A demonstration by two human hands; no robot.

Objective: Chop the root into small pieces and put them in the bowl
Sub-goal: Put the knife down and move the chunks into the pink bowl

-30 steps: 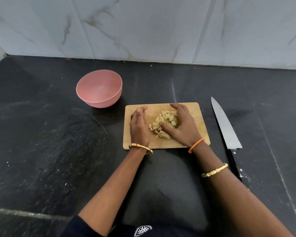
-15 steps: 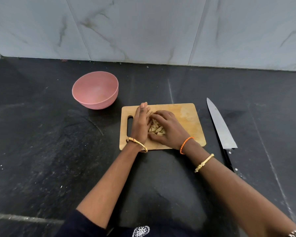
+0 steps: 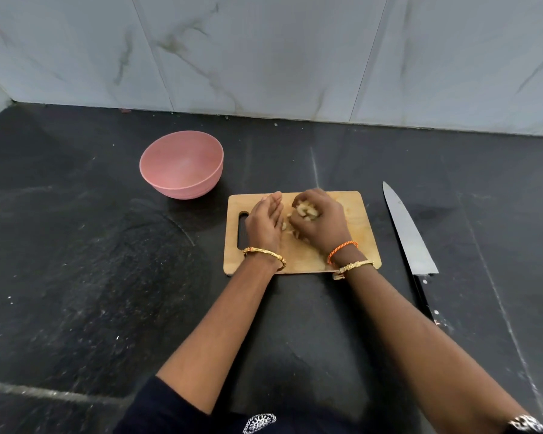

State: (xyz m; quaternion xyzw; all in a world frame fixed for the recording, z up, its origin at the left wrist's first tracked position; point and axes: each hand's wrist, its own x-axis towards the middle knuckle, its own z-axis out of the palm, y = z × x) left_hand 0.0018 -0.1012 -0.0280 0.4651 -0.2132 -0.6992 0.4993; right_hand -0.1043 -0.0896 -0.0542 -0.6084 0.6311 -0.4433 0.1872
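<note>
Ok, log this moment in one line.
stage: gathering | right hand: grips chopped root pieces | left hand: flat beside pile | bowl: empty | knife: on counter

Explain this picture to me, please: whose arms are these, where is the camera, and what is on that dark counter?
There is no machine here. A person wears a wide-angle camera on the head, so you look down along their own two arms. On the black counter lies a wooden cutting board. The right hand curls its fingers round a heap of pale chopped root pieces. The left hand stands flat on its edge beside the heap, like a wall. A pink bowl sits beyond the board to the left, with nothing visible in it. A large knife lies untouched on the counter to the right.
</note>
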